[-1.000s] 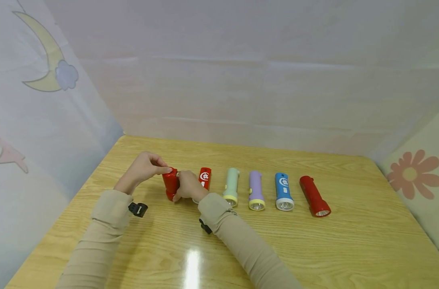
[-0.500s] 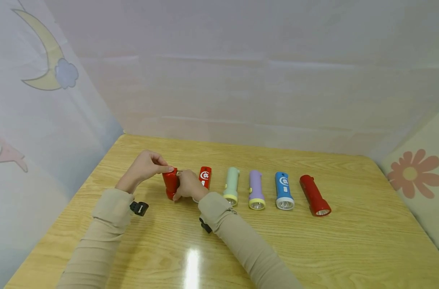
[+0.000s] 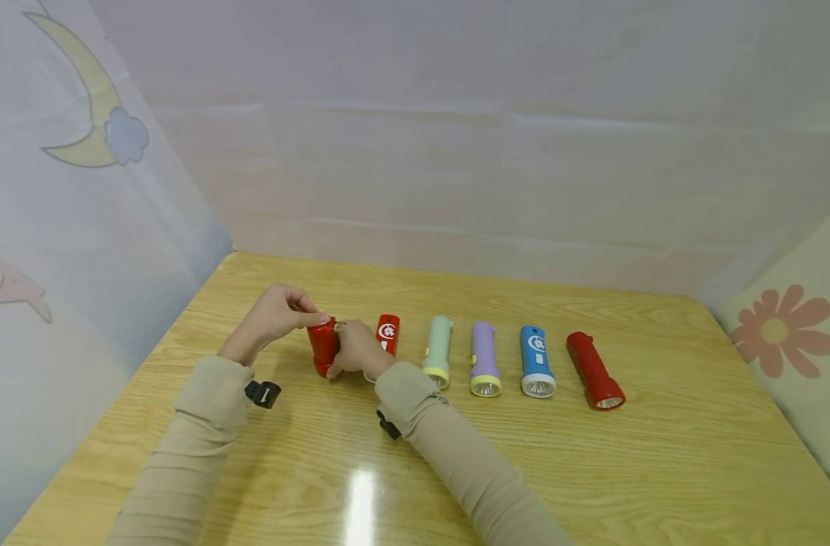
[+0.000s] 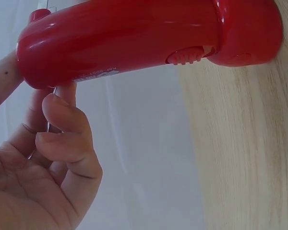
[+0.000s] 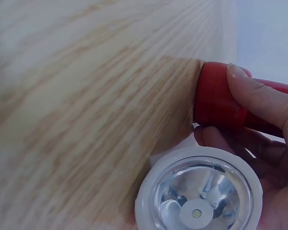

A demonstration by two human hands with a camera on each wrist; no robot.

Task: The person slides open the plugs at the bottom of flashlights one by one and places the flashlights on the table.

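Note:
A red flashlight (image 3: 324,347) stands head-down on the wooden table, leaning slightly. My left hand (image 3: 276,312) pinches its upper tail end between thumb and fingers. In the left wrist view, the red flashlight (image 4: 129,36) shows a ridged red switch near its head. Lower down, my right hand (image 3: 356,350) grips the body, and the right wrist view shows its thumb (image 5: 259,96) on the red head. Small metal prongs (image 3: 339,326) stick out near the top, beside the right hand. A second red flashlight (image 3: 388,334) with a white emblem lies just right, partly hidden by that hand.
To the right lie a mint green flashlight (image 3: 438,345), a purple flashlight (image 3: 483,349), a blue flashlight (image 3: 536,356) and another red flashlight (image 3: 592,368). Close under the right hand is a white-rimmed lens (image 5: 197,191). Printed cloth walls surround the table (image 3: 661,455).

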